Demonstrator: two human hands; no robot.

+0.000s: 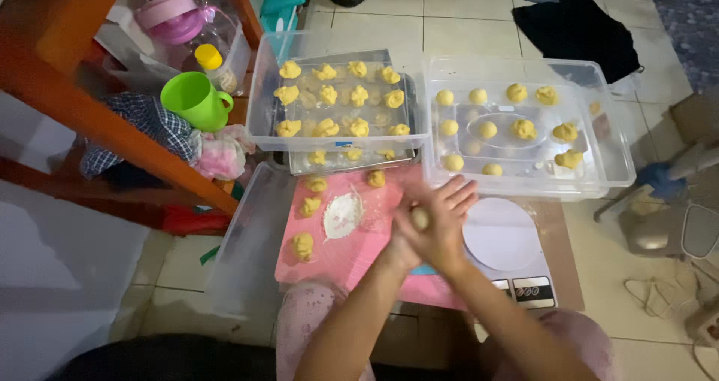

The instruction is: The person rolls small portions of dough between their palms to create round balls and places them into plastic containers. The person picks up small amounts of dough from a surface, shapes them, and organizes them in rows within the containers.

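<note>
Tiled floor carries a pink mat (352, 254), above which the left hand (404, 242) and right hand (446, 227) press together around a small yellow dough ball (420, 218). It looks soft, light, easily squashed, best cupped between the palms. Beyond sit a flour patch (343, 215), a white scale (503, 239) and clear tubs (264, 104) of shaped pieces.

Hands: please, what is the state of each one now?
Left hand: pressed against the right, small round yellow dough ball between the palms.
Right hand: fingers extended, on the same dough ball.

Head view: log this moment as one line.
left hand + right hand: pressed around dough ball | over pink mat | scale beside
</note>
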